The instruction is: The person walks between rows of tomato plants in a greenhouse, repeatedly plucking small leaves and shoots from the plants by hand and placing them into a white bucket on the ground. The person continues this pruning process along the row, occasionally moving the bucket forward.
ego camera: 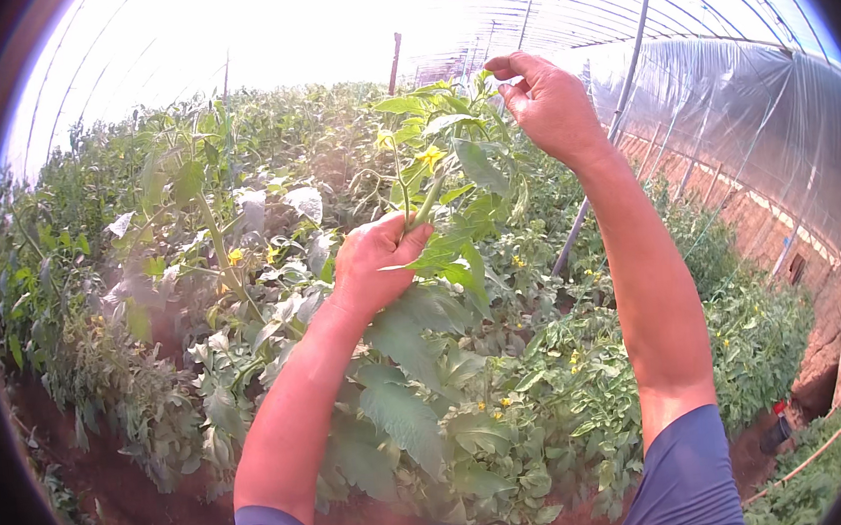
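Note:
My left hand (382, 261) is closed around the green stem (431, 199) of a tomato plant, with the thumb on the near side. A thin flower stalk (402, 172) rises beside that stem at the hand, near an open yellow flower (430, 157). Above and to the right, my right hand (545, 104) is raised by the leafy shoot tip (480, 86). Its thumb and forefinger are bent and apart, with nothing visible between them; whether a fingertip touches the shoot is unclear. Broad leaves (402, 417) hang below my left hand.
Dense tomato plants (296, 154) fill the greenhouse ahead. A slanted metal pole (630, 76) stands behind my right forearm. Plastic sheeting (731, 109) and an earthen wall (685, 178) run along the right. A pale hose (818, 460) and a dark, red-topped object (776, 431) lie lower right.

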`<action>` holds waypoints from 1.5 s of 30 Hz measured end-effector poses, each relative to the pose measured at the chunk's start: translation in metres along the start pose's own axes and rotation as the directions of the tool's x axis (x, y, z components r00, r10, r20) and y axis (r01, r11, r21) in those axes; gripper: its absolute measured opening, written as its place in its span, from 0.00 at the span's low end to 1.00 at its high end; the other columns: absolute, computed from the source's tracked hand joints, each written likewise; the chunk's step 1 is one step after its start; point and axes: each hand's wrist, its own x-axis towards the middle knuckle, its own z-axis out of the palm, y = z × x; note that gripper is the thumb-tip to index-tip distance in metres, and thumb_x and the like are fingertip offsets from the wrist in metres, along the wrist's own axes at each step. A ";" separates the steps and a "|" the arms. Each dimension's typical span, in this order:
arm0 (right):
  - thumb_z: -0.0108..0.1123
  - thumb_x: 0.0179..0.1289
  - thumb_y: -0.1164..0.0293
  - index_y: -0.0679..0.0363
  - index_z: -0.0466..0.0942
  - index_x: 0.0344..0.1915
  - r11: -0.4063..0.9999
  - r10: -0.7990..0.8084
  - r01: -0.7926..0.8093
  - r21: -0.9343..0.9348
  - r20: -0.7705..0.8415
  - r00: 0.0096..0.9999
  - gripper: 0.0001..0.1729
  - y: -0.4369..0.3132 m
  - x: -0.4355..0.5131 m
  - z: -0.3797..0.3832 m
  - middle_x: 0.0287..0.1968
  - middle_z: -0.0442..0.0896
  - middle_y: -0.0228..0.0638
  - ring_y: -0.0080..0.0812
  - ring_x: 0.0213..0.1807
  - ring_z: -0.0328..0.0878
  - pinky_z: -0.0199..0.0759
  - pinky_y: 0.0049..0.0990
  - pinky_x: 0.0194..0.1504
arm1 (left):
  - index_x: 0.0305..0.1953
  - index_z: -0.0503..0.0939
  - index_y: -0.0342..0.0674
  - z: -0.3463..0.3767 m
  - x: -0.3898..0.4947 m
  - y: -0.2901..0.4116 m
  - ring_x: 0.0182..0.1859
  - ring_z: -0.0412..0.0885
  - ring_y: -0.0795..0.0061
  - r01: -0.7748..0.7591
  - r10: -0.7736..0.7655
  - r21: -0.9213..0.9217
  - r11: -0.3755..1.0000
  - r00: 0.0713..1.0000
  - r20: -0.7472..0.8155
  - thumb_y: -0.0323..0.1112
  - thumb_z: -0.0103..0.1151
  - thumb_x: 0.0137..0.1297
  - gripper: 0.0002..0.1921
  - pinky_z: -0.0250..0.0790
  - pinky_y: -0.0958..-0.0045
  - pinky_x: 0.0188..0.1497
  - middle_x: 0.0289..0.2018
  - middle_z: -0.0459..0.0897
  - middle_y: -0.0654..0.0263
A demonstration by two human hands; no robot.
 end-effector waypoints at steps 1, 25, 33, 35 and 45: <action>0.61 0.66 0.74 0.59 0.77 0.60 0.998 0.046 -0.047 0.036 0.037 0.998 0.21 0.003 0.002 0.002 0.51 0.89 0.44 0.39 0.48 0.88 0.81 0.35 0.53 | 0.46 0.86 0.44 0.001 0.000 -0.001 0.33 0.82 0.53 -0.033 0.033 -0.014 0.999 0.999 -0.011 0.52 0.61 0.72 0.17 0.70 0.55 0.37 0.29 0.84 0.56; 0.66 0.62 0.75 0.53 0.73 0.65 0.963 0.066 -0.075 0.258 0.043 0.997 0.30 -0.004 0.002 0.008 0.42 0.87 0.37 0.29 0.44 0.84 0.79 0.31 0.51 | 0.47 0.86 0.42 -0.001 0.002 -0.008 0.26 0.77 0.64 0.006 0.012 -0.178 0.984 0.995 0.097 0.50 0.60 0.73 0.18 0.69 0.59 0.35 0.23 0.81 0.60; 0.60 0.67 0.76 0.55 0.77 0.63 0.840 0.301 -0.136 0.525 -0.242 0.922 0.24 0.006 0.010 0.004 0.44 0.84 0.32 0.19 0.42 0.79 0.71 0.21 0.47 | 0.44 0.84 0.38 0.001 0.007 -0.013 0.28 0.78 0.81 0.088 -0.075 -0.186 0.979 0.994 0.076 0.55 0.60 0.74 0.22 0.73 0.69 0.35 0.25 0.84 0.68; 0.59 0.68 0.75 0.56 0.79 0.60 0.836 0.331 -0.125 0.534 -0.309 0.892 0.21 0.007 0.000 -0.003 0.37 0.82 0.27 0.17 0.33 0.72 0.69 0.19 0.36 | 0.50 0.84 0.36 -0.007 0.005 -0.021 0.34 0.84 0.73 0.076 -0.076 -0.090 0.993 0.997 0.005 0.55 0.60 0.74 0.24 0.76 0.67 0.41 0.31 0.88 0.61; 0.51 0.71 0.79 0.65 0.78 0.54 0.473 0.470 -0.283 0.834 0.032 0.882 0.15 -0.009 -0.185 -0.026 0.40 0.78 0.29 0.13 0.29 0.67 0.63 0.16 0.26 | 0.46 0.86 0.33 -0.096 -0.033 -0.070 0.36 0.85 0.80 0.024 -0.064 -0.112 0.993 0.925 -0.373 0.36 0.64 0.72 0.12 0.76 0.75 0.42 0.36 0.90 0.63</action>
